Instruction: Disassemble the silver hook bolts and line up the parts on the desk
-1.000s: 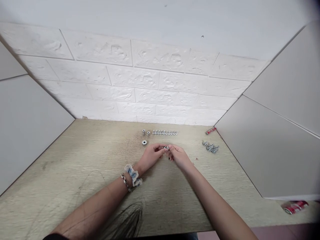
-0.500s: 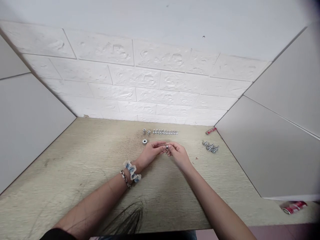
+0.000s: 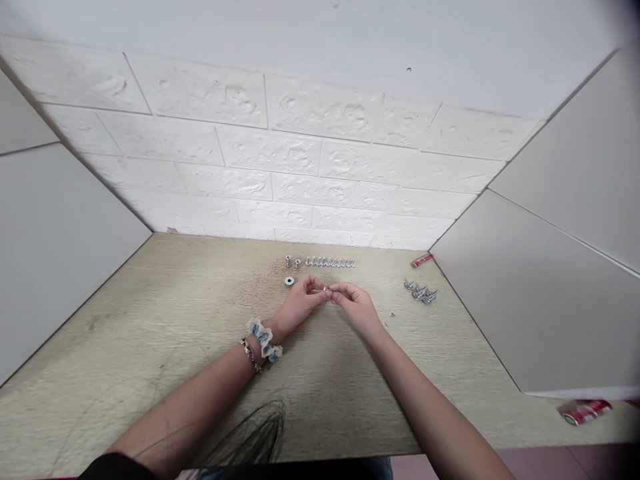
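Note:
My left hand (image 3: 301, 303) and my right hand (image 3: 356, 308) meet fingertip to fingertip, just above the wooden tabletop. Pinched between them is a small silver metal fastener (image 3: 325, 289), mostly covered by the fingers, so its exact kind does not show. Behind the hands stands a neat row of silver bolts (image 3: 330, 263). Left of that row are two small metal pieces (image 3: 289, 261) that look like stacked nuts. A round metal washer (image 3: 289, 281) with a dark hole lies just beyond my left fingers. Off to the right is a loose pile of bolts (image 3: 421, 292).
A white brick-patterned wall (image 3: 295, 187) closes the back. Grey panels flank the left (image 3: 65, 253) and right (image 3: 540, 300). Red cylinders lie by the right panel, one at the back (image 3: 421, 261) and one near the front edge (image 3: 586, 412).
The fingers have shifted around the small fastener, which now shows less and sits slightly farther left. Things on the table keep their places.

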Available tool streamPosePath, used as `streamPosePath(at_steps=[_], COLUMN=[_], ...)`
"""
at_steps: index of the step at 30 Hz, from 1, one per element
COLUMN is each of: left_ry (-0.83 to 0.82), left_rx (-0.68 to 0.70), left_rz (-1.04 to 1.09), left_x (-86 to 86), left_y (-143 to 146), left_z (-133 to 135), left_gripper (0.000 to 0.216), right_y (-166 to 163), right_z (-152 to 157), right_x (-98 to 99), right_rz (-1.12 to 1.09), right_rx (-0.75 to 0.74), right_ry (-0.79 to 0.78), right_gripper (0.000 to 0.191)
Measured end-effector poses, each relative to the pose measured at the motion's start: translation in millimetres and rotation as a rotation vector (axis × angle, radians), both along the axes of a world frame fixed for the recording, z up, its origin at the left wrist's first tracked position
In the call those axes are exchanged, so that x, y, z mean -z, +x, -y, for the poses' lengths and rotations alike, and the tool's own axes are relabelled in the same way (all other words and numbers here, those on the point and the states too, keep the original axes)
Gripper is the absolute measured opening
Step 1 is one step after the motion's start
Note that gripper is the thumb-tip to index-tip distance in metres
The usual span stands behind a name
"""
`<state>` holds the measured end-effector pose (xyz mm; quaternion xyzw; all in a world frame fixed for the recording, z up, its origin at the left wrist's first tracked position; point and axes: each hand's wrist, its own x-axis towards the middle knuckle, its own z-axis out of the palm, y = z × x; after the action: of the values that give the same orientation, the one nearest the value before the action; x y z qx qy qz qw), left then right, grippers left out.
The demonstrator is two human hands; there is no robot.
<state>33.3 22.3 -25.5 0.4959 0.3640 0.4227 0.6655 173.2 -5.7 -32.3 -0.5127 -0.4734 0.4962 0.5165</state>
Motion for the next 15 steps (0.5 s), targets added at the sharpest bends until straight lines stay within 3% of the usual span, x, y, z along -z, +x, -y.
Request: streamPosePath(at_steps=[10,15], left_ry=[-0.016,0.061], left_rx=[0.075,0.054], left_rz=[-0.147,-0.209], left_x=[-2.9,-2.2], left_y=[-2.7,-3.3], left_z=[0.9,-0.1], left_gripper=[0.034,0.036], right_y=[-2.5,-1.5], right_z=[4.7,3.7], right_x=[-2.0,0.4], right_rz=[0.078,0.046], right_rx=[-0.018,0.054], right_ry=[0.123,0.143], right_gripper=[0.017,0.029])
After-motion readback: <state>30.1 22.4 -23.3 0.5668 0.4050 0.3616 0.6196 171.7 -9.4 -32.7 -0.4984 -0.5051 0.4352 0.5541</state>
